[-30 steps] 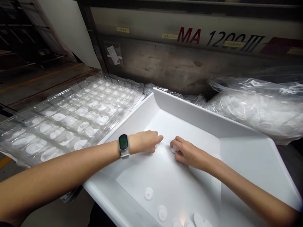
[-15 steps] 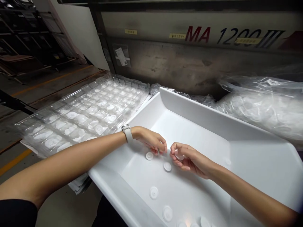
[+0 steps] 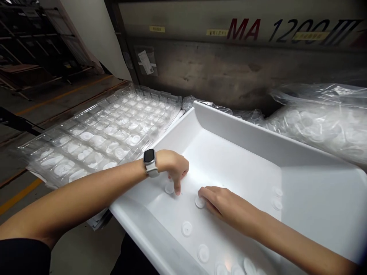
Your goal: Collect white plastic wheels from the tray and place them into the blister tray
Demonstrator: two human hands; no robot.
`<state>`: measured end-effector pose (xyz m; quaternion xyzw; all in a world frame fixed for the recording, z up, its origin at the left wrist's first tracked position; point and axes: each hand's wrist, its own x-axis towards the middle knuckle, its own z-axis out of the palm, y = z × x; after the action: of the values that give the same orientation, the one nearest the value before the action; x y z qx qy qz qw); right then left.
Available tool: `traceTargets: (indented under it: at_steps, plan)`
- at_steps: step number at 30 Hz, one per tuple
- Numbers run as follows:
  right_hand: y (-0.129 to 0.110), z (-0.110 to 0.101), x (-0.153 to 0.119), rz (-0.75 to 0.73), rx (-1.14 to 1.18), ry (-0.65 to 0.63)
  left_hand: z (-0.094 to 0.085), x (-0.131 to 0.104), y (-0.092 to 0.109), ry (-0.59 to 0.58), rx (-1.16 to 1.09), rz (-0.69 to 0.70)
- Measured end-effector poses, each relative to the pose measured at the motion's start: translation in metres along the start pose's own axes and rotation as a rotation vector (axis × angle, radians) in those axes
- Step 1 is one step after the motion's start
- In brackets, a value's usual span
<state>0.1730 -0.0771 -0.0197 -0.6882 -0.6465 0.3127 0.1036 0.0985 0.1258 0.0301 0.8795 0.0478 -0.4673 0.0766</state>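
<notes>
Over the left part of a large white tray [image 3: 318, 198], my left hand [image 3: 176, 166] bends down with its thumb and fingers at a round white plastic disc [image 3: 169, 187]. The hand partly covers that disc. My right hand [image 3: 223, 202], palm down, has its fingertips closed on the edge of a second white disc [image 3: 200, 202], low over the tray floor. More white discs lie nearer me, one flat [image 3: 186, 229] and another [image 3: 203, 253] below it. Two discs [image 3: 276, 203] rest by the tray's right wall.
Left of the tray stands a clear plastic compartment tray [image 3: 94, 130] holding many white round parts. A clear bag [image 3: 321, 126] full of white parts lies behind the right side. A machine panel [image 3: 200, 65] rises at the back.
The disc in my right hand has left it, and a second disc now lies by the right wall. Both hands have lowered to discs; my left hand has shifted left.
</notes>
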Motion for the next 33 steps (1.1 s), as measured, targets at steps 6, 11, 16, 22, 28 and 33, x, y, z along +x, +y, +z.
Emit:
traceTargets:
  at_steps: [6, 11, 16, 22, 28, 33]
  plan:
    - [-0.003, 0.010, 0.003, -0.025, -0.180, -0.013, 0.003, 0.001, 0.018, -0.095, 0.114, -0.115]
    - [-0.001, 0.011, 0.004, -0.013, -0.279, -0.026, 0.008, 0.005, 0.018, -0.126, 0.022, -0.082]
    - [0.004, 0.010, 0.003, 0.009, -0.309, -0.037, 0.007, 0.011, 0.000, -0.119, -0.171, 0.081]
    - [0.002, 0.016, 0.006, 0.017, -0.340, -0.017, -0.007, 0.005, -0.016, 0.015, -0.256, 0.083]
    - [0.004, 0.022, 0.007, -0.014, -0.270, 0.014, 0.009, -0.052, -0.006, 0.436, -0.325, -0.022]
    - [0.004, 0.017, 0.006, -0.055, -0.100, -0.002, 0.057, -0.101, 0.013, 0.575, -0.676, 0.113]
